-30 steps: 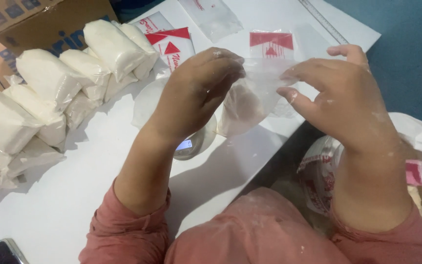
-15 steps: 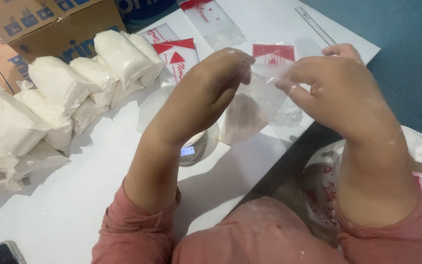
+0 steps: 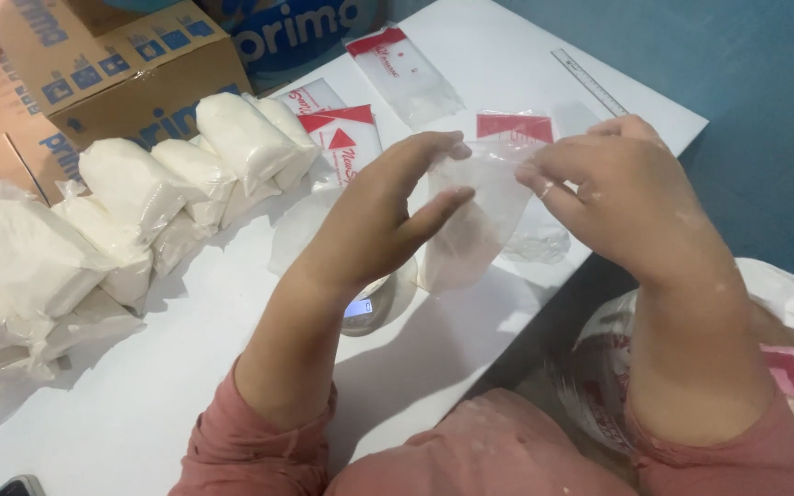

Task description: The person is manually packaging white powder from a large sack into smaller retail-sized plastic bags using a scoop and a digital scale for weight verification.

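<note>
Table: white table point(image 3: 526, 64), its right edge runs just under the hands; bare surface near the person.
Filled bags: white bags of powder point(image 3: 167, 184) crowd the left side.
Clear bag: small clear plastic bag point(image 3: 475, 216) held above the table edge.
Left hand point(image 3: 374, 220): pinches the bag's left rim.
Right hand point(image 3: 618, 197): pinches the right rim.

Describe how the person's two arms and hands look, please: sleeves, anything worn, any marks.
Both forearms are bare, with dusty-pink sleeves pushed up toward the elbows. The left hand and right hand wear no gloves. White powdery specks dot the right hand and wrist. I cannot tell whether a ring is worn.
</note>
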